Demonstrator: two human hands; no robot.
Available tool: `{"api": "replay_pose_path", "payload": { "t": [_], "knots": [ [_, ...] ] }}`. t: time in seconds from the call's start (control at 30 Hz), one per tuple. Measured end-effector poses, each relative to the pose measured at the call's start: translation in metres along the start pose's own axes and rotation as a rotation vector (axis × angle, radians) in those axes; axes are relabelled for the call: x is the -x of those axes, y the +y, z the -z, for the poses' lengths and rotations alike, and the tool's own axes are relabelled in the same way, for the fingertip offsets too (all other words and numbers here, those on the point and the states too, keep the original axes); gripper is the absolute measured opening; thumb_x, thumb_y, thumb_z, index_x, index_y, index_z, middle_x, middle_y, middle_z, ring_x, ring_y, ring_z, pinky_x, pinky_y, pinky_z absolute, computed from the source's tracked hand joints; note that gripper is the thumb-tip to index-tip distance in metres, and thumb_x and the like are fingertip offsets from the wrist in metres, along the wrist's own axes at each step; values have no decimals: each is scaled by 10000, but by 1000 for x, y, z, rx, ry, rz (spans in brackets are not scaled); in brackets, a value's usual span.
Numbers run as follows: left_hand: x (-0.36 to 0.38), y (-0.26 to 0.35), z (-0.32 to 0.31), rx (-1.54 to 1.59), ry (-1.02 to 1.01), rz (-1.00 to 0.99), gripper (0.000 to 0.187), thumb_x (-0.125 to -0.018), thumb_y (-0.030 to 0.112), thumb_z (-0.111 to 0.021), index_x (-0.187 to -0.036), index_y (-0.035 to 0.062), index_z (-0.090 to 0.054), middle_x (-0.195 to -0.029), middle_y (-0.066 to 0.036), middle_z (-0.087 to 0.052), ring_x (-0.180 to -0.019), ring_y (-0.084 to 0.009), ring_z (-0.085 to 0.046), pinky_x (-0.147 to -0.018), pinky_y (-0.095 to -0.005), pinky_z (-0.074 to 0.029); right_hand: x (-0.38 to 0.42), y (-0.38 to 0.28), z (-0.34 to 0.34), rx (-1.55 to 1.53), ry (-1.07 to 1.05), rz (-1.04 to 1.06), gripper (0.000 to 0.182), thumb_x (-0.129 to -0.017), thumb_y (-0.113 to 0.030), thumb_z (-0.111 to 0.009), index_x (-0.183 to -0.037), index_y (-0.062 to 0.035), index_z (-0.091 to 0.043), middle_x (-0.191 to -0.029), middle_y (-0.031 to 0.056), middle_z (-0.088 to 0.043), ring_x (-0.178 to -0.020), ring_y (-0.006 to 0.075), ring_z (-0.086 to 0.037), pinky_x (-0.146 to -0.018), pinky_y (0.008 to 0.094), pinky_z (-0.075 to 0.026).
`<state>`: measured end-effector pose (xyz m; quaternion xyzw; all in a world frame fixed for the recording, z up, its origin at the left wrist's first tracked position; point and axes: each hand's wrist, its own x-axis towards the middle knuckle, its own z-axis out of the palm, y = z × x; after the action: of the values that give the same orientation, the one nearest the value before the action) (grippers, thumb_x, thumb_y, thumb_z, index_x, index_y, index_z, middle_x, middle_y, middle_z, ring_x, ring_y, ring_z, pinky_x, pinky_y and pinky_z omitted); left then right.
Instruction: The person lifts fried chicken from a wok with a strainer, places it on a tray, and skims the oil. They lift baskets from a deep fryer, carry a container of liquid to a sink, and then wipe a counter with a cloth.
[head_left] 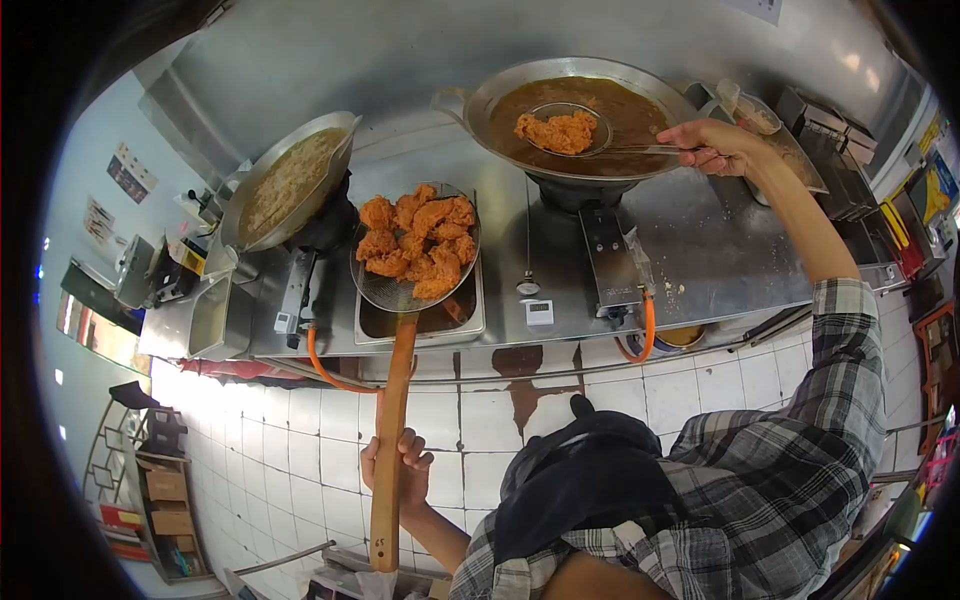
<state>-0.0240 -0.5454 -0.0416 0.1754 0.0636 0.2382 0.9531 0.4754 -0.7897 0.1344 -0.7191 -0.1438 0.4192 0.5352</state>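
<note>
1. Metal sheeting covered the wall (400, 60) behind the steel desk (720, 250), and white tiles formed the floor (300, 430) below.
2. On the desk, a wide wok (580, 67) of brown oil (640, 105) sat at the right, and a tilted-looking wok (333, 198) with a pale, foamy surface at the left.
3. The left hand (412, 478) was closed around the long wooden handle (400, 380) of a round strainer (385, 292); its fingers were curled, not spread.
4. In this strainer, above a metal tray (478, 310), lay a heap of browned, crusted pieces (430, 230), out of the oil.
5. The right hand (715, 145) gripped the thin metal handle (640, 150) of a skimmer (609, 130), with the fingers folded around it.
6. One golden-brown portion (565, 132) rested in the skimmer, within the rim of the wide wok; whether the mesh touched the oil was hard to judge from above.
7. So the larger share of the browned food was gathered in the strainer, while this portion was not yet joined to it.
</note>
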Motion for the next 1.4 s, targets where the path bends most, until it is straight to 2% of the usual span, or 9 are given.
{"api": "replay_pose_path", "payload": {
  "t": [0.23, 0.53, 0.9, 1.1, 1.17, 1.2, 1.23, 1.3, 1.4],
  "knots": [
    [-2, 0, -9, 40, -13, 0, 562, -890, 260, -341, -1405, 133, -157, -776, -41, -416, -669, -115, -405, -604, -267, -413, -8, -7, 3, -87, -38, 37, 418, -854, -56, -395, -1263, 8, -340, -710, 90, -479, -394, -2, -288, -316, 147, -264],
    [-5, 4, -7, 123, -15, 16, 571, -880, 226, -368, -1401, 113, -161, -796, -88, -441, -605, -107, -427, -545, -218, -417, -3, -40, -35, 107, 38, 98, 363, -903, -67, -353, -1263, -27, -375, -672, 51, -463, -387, -11, -263, -285, 135, -235],
    [-6, 4, -20, 280, 29, -16, 546, -873, 212, -349, -1396, 139, -209, -784, -108, -439, -568, -121, -417, -491, -213, -393, -32, -28, -150, 38, -264, 102, 352, -899, -18, -334, -1243, -60, -394, -686, 75, -463, -398, 3, -252, -295, 138, -207],
    [-5, 8, -32, 332, 68, -2, 497, -879, 206, -354, -1365, 132, -283, -791, -99, -436, -606, -130, -422, -549, -242, -399, -46, 7, -219, 485, -226, 266, 287, -833, 24, -349, -1064, -64, -495, -659, 77, -465, -397, 55, -300, -322, 231, -238],
    [-6, 10, -35, 365, 66, 6, 476, -879, 199, -359, -1345, 113, -316, -799, -105, -446, -615, -137, -431, -560, -250, -407, -46, 15, -229, 848, -156, 586, 272, -778, 52, -365, -987, -50, -506, -632, 94, -481, -412, 130, -368, -375, 299, -313],
    [-6, 11, -39, 366, 69, 2, 476, -879, 199, -359, -1345, 113, -316, -799, -105, -446, -615, -137, -431, -560, -250, -407, -77, 36, -222, 893, -85, 1091, 259, -764, 70, -380, -971, -32, -498, -623, 152, -512, -465, 262, -469, -471, 368, -381],
    [-7, 13, -40, 378, 72, 8, 470, -880, 196, -360, -1340, 105, -323, -804, -107, -450, -621, -140, -436, -563, -250, -410, -76, 37, -225, 892, -90, 1091, 259, -764, 70, -380, -971, -32, -498, -623, 152, -512, -465, 262, -469, -471, 368, -381],
    [-8, 14, -42, 392, 77, 11, 464, -882, 193, -361, -1334, 96, -330, -808, -110, -454, -626, -143, -440, -566, -250, -414, -71, 37, -228, 941, -68, 1082, 293, -740, 87, -407, -994, -37, -484, -644, 215, -533, -580, 384, -542, -586, 443, -416],
    [-10, 16, -46, 362, 70, 9, 455, -884, 191, -362, -1326, 86, -338, -813, -114, -457, -630, -146, -445, -570, -253, -419, -28, 32, -244, 1073, 8, 1020, 315, -744, 77, -428, -1034, -42, -461, -670, 243, -541, -674, 410, -576, -607, 465, -444]
  ]
}}
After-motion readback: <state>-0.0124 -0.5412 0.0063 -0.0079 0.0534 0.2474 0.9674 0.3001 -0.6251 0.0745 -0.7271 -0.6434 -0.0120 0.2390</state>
